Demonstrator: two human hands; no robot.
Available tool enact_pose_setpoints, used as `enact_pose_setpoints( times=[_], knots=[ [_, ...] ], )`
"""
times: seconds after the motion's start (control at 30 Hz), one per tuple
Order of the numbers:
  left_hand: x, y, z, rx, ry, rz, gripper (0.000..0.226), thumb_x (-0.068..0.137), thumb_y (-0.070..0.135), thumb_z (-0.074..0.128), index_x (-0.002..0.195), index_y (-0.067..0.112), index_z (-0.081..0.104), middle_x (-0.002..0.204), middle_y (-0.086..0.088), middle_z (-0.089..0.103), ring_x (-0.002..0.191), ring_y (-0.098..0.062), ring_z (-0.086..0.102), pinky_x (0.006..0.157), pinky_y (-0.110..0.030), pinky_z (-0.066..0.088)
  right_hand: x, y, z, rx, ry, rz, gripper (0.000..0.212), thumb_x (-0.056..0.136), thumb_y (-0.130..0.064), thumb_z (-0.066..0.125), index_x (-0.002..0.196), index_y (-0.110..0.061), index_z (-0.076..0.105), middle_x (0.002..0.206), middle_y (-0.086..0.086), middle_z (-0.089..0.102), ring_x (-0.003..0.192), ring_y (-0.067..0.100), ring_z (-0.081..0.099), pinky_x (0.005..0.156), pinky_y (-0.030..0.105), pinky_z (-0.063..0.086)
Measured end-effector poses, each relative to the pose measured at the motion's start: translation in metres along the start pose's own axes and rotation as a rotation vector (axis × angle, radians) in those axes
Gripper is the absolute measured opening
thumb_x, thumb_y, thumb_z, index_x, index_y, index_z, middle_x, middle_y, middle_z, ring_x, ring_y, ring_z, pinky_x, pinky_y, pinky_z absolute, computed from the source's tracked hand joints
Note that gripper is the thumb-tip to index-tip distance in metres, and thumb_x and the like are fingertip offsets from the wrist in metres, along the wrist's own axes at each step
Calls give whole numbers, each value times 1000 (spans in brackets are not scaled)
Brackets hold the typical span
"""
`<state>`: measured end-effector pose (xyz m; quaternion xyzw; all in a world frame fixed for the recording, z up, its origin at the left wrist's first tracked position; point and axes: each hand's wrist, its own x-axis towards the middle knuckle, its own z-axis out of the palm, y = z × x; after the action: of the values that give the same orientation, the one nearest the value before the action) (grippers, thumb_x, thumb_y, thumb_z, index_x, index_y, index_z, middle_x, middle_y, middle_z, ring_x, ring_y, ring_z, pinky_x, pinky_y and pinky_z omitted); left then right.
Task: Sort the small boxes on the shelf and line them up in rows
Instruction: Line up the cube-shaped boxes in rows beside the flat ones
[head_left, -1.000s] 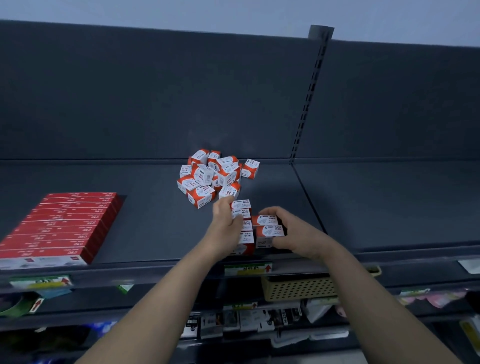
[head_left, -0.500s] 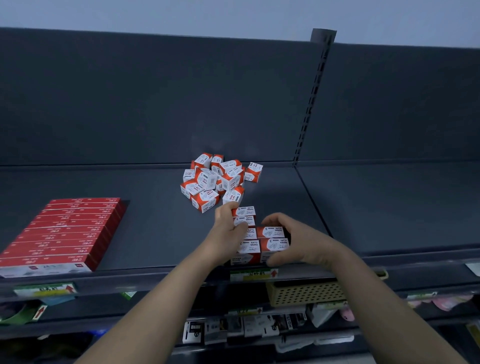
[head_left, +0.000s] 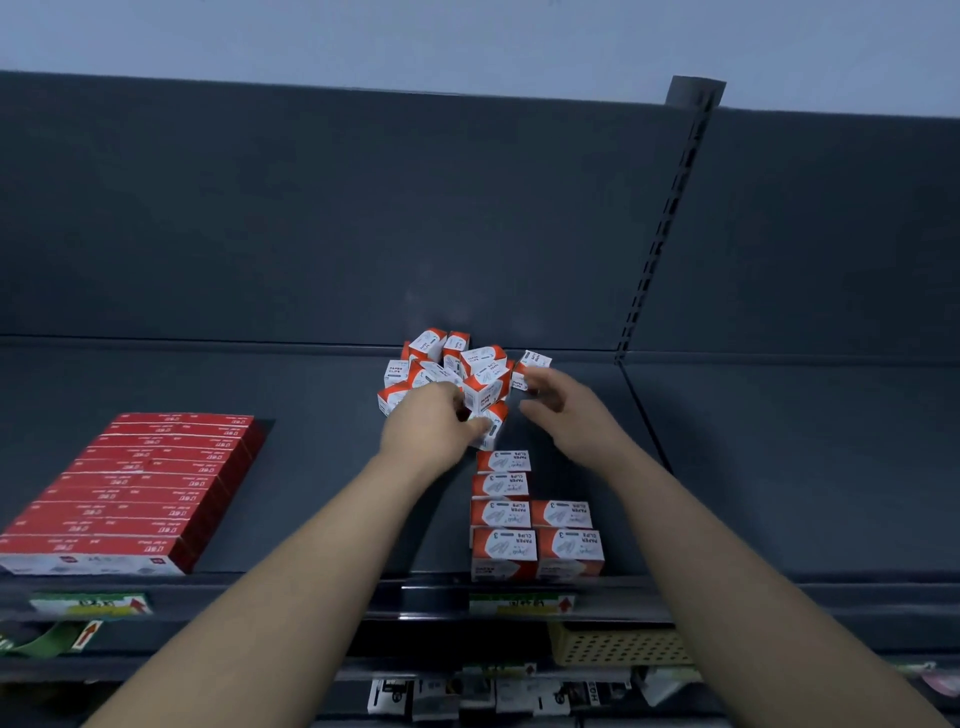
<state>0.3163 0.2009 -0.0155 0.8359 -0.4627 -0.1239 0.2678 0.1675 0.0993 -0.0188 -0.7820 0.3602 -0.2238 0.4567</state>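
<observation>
A jumbled pile of small red-and-white paper clip boxes (head_left: 470, 366) lies at the back of the dark shelf (head_left: 322, 467). Nearer the front edge, lined-up boxes (head_left: 503, 548) form two columns: a longer left one and a right one of two boxes (head_left: 569, 548). My left hand (head_left: 428, 428) is at the pile's near edge, its thumb and fingers curled round a small box (head_left: 493, 423). My right hand (head_left: 563, 410) hovers at the pile's right side with fingers spread, close to a loose box (head_left: 535, 359), holding nothing.
Flat red boxes (head_left: 140, 488) are stacked in a block at the shelf's left. A slotted upright (head_left: 662, 228) divides the back panel. Price labels (head_left: 519, 604) line the shelf lip. Below are a beige perforated basket (head_left: 618, 647) and more packets.
Both hands have left the lined-up boxes at the front and reached back to the pile. The left hand has closed on a box there; the right hand has opened.
</observation>
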Motion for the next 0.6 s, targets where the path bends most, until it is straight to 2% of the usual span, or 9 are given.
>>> enact_pose_setpoints(
  times=[0.07, 0.1, 0.2, 0.23, 0.37, 0.43, 0.5, 0.6],
  knots=[
    [5, 4, 0, 107, -11, 18, 28, 80, 45, 70, 85, 18, 65, 81, 3, 66, 76, -17, 62, 63, -32, 51, 18, -5, 4, -35, -65, -78, 45, 92, -11, 57, 133, -28, 48, 118, -10, 57, 93, 1, 62, 73, 14, 47],
    [7, 6, 1, 143, -12, 28, 29, 79, 45, 70, 80, 17, 63, 77, 3, 64, 72, -18, 60, 57, -30, 47, 26, -6, 7, -94, -92, -102, 48, 92, -10, 57, 135, -29, 47, 118, -6, 54, 89, 3, 62, 72, 16, 48],
    [11, 8, 2, 210, -18, 36, 35, 79, 49, 69, 71, 16, 60, 68, 3, 60, 67, -17, 58, 50, -27, 38, 43, -4, 11, -292, -105, -123, 46, 87, -17, 65, 128, -30, 50, 118, -2, 43, 93, 10, 56, 87, 28, 50],
    [12, 8, 3, 222, -32, 33, 36, 79, 50, 67, 70, 16, 61, 67, 3, 59, 67, -17, 57, 49, -27, 36, 44, -4, 10, -293, -99, -120, 42, 84, -20, 69, 121, -30, 52, 118, -4, 42, 95, 11, 55, 87, 29, 50],
    [18, 14, 1, 267, -114, 25, 32, 82, 50, 64, 88, 19, 71, 81, 1, 67, 79, -17, 62, 60, -29, 47, 39, -4, -5, -242, -23, -78, 30, 77, -30, 77, 94, -26, 53, 101, -13, 58, 86, 3, 57, 67, 21, 45],
    [21, 20, 1, 303, -147, 16, 33, 81, 49, 65, 95, 20, 70, 85, 1, 67, 83, -18, 62, 63, -30, 48, 31, 2, -19, -162, 47, -41, 30, 79, -31, 76, 96, -25, 53, 94, -14, 61, 82, 0, 58, 66, 19, 43],
    [22, 28, 3, 320, -166, 7, 33, 79, 47, 68, 98, 20, 68, 87, 1, 66, 84, -18, 62, 63, -30, 48, 19, 7, -32, -45, 82, -20, 30, 82, -26, 73, 104, -26, 53, 98, -14, 62, 86, -1, 59, 71, 17, 47],
    [23, 37, 8, 256, -206, 10, 37, 77, 37, 74, 106, 17, 62, 97, -1, 65, 91, -21, 61, 75, -35, 54, 0, 16, -48, 131, 67, 29, 33, 86, -11, 67, 112, -27, 54, 104, -8, 63, 96, 10, 61, 78, 21, 54]
  ],
)
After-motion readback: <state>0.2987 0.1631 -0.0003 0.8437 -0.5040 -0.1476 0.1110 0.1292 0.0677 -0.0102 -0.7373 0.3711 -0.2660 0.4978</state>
